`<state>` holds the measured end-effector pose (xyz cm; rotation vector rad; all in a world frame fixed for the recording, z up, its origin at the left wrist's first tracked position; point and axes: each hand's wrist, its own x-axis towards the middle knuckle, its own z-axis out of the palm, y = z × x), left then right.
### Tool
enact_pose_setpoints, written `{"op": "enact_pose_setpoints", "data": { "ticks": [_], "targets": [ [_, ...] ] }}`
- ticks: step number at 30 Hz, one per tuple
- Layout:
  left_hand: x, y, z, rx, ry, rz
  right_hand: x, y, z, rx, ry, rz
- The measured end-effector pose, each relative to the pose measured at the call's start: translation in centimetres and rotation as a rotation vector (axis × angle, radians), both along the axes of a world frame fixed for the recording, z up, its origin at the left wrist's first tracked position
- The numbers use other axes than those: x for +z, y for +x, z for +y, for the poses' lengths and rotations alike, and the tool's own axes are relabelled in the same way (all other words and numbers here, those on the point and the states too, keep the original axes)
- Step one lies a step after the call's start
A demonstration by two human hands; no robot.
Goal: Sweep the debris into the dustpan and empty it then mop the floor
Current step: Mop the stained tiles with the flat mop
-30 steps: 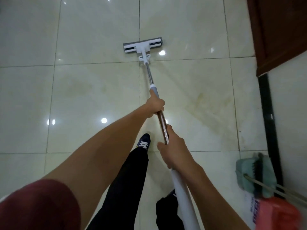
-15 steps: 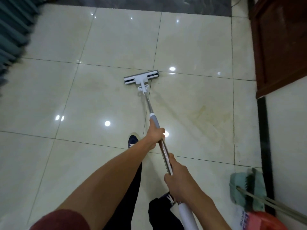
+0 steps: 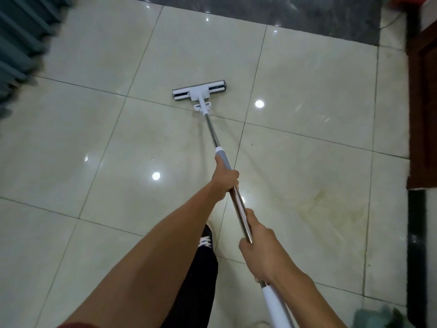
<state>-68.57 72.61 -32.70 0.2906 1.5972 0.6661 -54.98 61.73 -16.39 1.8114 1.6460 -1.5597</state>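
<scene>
Arms outstretched, left hand (image 3: 224,179) and right hand (image 3: 261,250) around mop pole (image 3: 238,204).

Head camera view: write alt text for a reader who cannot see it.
Seen from above, a person grips a long mop handle with both hands, left hand ahead of right hand, the flat mop head resting on glossy cream floor tiles. A yellowish stain marks the tile to the right, near a dark wooden door.

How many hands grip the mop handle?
2. The left hand holds the mop handle further down toward the head; the right hand holds it nearer the body.
</scene>
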Motion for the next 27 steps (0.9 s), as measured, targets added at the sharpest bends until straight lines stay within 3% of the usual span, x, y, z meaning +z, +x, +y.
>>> {"op": "enact_pose_setpoints", "data": {
  "ticks": [6,11,18,27],
  "targets": [
    [-3.3,-9.6,15.1,-0.050,0.023,0.115,-5.0,-9.0,14.7,0.043,0.074,-0.011],
    [-3.2,-15.1,21.3,-0.068,0.083,0.146,-7.2,-14.2,21.5,0.114,0.114,-0.047],
    [-2.1,-14.0,18.3,-0.029,0.060,0.079,-6.1,-12.5,19.8,0.157,0.067,-0.017],
    [2.0,-5.4,7.5,0.109,-0.039,0.046,-2.1,-2.2,12.1,0.317,0.017,0.040]
  ]
}}
